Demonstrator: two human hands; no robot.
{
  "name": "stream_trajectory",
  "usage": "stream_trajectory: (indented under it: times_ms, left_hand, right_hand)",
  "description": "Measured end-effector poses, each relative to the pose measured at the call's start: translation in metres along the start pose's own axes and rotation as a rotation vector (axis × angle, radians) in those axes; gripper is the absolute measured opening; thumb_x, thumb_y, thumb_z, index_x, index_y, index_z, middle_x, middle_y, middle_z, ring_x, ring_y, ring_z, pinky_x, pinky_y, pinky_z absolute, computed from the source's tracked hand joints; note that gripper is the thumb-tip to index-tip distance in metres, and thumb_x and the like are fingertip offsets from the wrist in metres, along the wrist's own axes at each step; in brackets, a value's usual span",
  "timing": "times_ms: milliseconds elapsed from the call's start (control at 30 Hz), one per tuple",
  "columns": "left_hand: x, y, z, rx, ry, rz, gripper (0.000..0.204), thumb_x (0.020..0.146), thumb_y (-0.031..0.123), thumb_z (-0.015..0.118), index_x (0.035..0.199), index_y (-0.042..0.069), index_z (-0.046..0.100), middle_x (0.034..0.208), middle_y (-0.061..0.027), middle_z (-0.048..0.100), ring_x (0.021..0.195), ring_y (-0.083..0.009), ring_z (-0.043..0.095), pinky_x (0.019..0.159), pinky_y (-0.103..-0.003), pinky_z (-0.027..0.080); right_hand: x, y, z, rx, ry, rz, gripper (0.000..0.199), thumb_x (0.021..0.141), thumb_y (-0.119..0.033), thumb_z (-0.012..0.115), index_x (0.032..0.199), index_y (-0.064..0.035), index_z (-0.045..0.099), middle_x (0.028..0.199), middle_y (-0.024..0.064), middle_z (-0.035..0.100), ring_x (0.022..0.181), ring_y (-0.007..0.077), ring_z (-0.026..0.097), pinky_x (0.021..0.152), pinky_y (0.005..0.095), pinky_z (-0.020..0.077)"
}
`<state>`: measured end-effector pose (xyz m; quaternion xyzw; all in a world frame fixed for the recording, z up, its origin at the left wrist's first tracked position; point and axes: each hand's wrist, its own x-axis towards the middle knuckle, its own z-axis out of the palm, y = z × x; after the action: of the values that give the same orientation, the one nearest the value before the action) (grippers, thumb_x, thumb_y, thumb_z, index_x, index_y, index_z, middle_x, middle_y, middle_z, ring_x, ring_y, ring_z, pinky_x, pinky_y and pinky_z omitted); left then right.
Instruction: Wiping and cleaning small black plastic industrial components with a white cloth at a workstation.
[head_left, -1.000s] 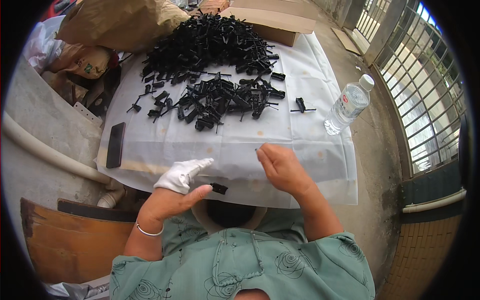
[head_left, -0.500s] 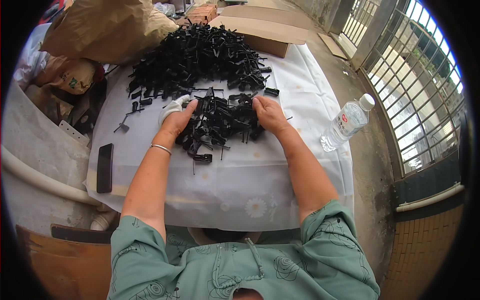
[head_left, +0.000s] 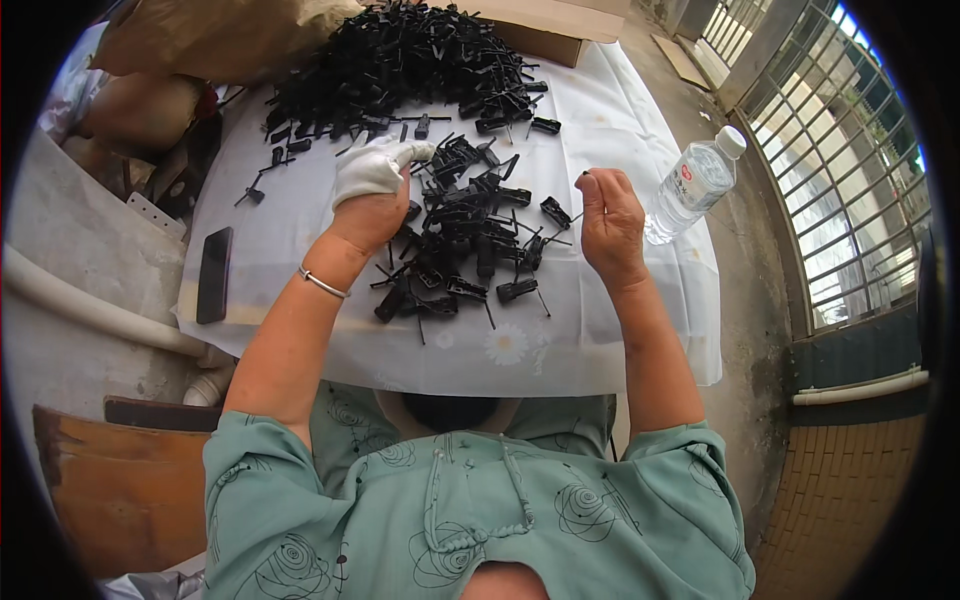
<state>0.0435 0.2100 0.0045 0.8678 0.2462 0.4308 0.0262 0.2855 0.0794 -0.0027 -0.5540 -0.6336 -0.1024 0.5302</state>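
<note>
The person's left hand (head_left: 372,205), partly covered by a white cloth glove (head_left: 365,172), is at the left edge of a loose cluster of small black plastic parts with thin stems (head_left: 485,258); whether its fingers grip any part I cannot tell. The bare right hand (head_left: 612,228) is raised just right of that cluster, fingers curled in toward the thumb, with a tiny dark bit (head_left: 586,172) at the tips; whether it is grasped I cannot tell. The cluster lies mid-bench (head_left: 590,345) on a white flower-printed cover, below a larger heap of similar black parts (head_left: 400,70). A flat dark phone (head_left: 214,275) lies at left; 1 clear plastic bottle with a white cap (head_left: 692,185) stands at right.
</note>
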Motion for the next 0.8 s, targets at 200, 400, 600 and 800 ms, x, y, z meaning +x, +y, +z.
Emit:
stream_trajectory:
  times_ms: [200,400,600,800]
  left_hand:
    - [-0.028,0.052,-0.031,-0.643,0.004,-0.386,0.025,0.09,0.0,0.044,0.112,-0.002,0.054,0.106,-0.0068,0.059,0.1,-0.0133,0.054,0.091,-0.026,0.04]
    - [-0.051,0.088,-0.028,-1.042,0.036,-0.641,0.028,0.092,0.003,0.041,0.12,-0.001,0.048,0.11,-0.0046,0.055,0.099,-0.01,0.05,0.091,-0.024,0.039]
    - [-0.067,0.098,-0.019,-0.937,-0.011,-0.503,0.031,0.092,0.002,0.041,0.123,-0.002,0.045,0.115,-0.0074,0.053,0.103,-0.0122,0.05,0.091,-0.025,0.04]
    - [-0.041,0.079,-0.027,-0.907,-0.042,-0.427,0.041,0.092,0.016,0.048,0.126,-0.004,0.042,0.124,-0.0103,0.049,0.116,-0.0162,0.043,0.101,-0.026,0.027]
  right_hand:
    - [-0.034,-0.06,-0.009,0.384,-0.225,0.225,0.02,0.094,-0.017,0.048,0.084,-0.0004,0.055,0.062,-0.0006,0.046,0.057,0.0068,0.038,0.052,0.0215,0.035]
    - [-0.035,-0.096,0.017,0.461,-0.225,0.337,0.016,0.091,-0.016,0.053,0.088,-0.0004,0.056,0.066,-0.0009,0.049,0.059,0.0056,0.041,0.054,0.0201,0.037]
    - [-0.032,-0.104,0.025,0.515,-0.303,0.368,0.015,0.088,-0.015,0.056,0.089,0.0002,0.056,0.063,-0.0022,0.049,0.056,0.0039,0.04,0.05,0.0211,0.0356]
    - [-0.028,-0.08,0.004,0.467,-0.176,0.438,0.012,0.089,-0.011,0.051,0.086,0.0002,0.055,0.063,-0.0028,0.046,0.057,0.0038,0.038,0.051,0.0209,0.0342]
